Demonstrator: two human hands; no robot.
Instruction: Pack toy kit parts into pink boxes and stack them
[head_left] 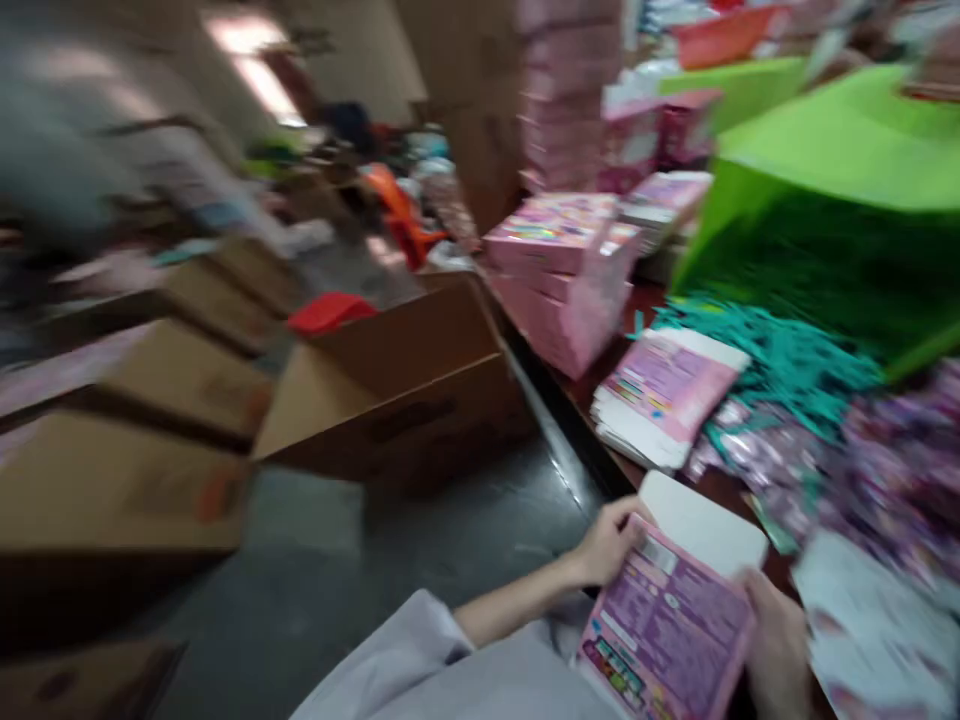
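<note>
A pink and purple printed carton [667, 625] is held between my two hands, low at the right, its white end flap [705, 525] standing up. My left hand [611, 540] is closed on the carton's upper left edge. My right hand [776, 635], blurred, grips the right edge. Just beyond lies a stack of flat cartons [671, 390] in the same print. Teal strips [780, 355] and shiny purple packets [787, 465] are heaped beside that stack. White printed sheets [881, 620] lie to the right of my right hand.
A green bin [840, 150] stands at the right, near stacked pink boxes [551, 270]. Left of the table edge, an open brown cardboard box [397, 400] sits on the grey floor [315, 620]. More brown boxes [127, 470] line the left side. Much is blurred.
</note>
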